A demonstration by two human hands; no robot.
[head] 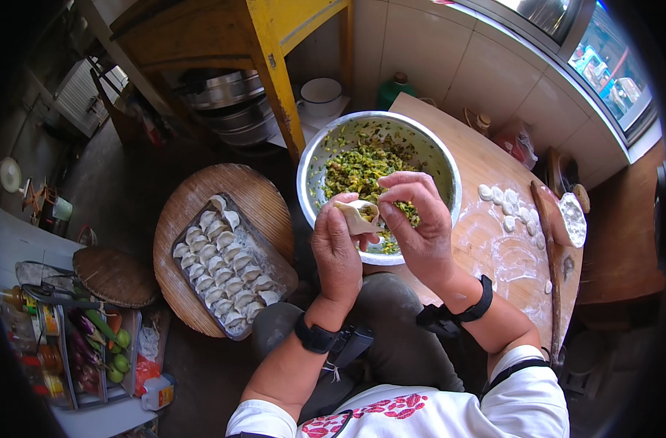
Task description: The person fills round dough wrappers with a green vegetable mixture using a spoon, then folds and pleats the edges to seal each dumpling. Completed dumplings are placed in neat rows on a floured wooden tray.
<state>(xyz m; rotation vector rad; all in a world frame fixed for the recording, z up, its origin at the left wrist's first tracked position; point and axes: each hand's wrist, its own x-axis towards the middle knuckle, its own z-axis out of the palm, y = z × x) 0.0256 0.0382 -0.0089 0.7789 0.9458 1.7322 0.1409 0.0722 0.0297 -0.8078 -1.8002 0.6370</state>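
Observation:
Cupped in my left hand is a partly folded dumpling, its wrapper gaping on the right side with green filling showing inside. My right hand is beside it, thumb and index finger close to the wrapper's right edge; whether they touch it is hard to tell. Both hands are over the near part of a metal bowl of chopped green vegetable filling. To the left, rows of shaped dumplings lie on a floured tray, which rests on a round wooden board.
Small dough pieces lie on the floured wooden board at right, alongside a long rolling pin and a container of flour. A yellow table leg rises behind the bowl. Vegetable bins stand at lower left.

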